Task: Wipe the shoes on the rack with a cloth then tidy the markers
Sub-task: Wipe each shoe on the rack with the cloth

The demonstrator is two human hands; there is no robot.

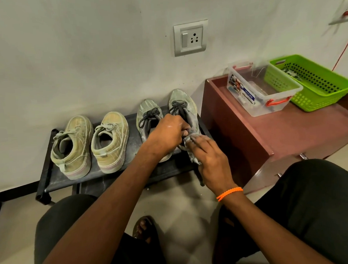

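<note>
Two pairs of shoes stand on a low black rack against the wall. The left pair is beige and dusty. The right pair is grey with dark laces; its left shoe is partly hidden by my arm. My left hand grips the collar of the rightmost grey shoe. My right hand holds a grey cloth pressed against that shoe's heel side. No markers show plainly.
A reddish-brown cabinet stands right of the rack, carrying a clear plastic box with orange latches and a green perforated basket. A wall socket sits above the rack. My knees frame the tiled floor below.
</note>
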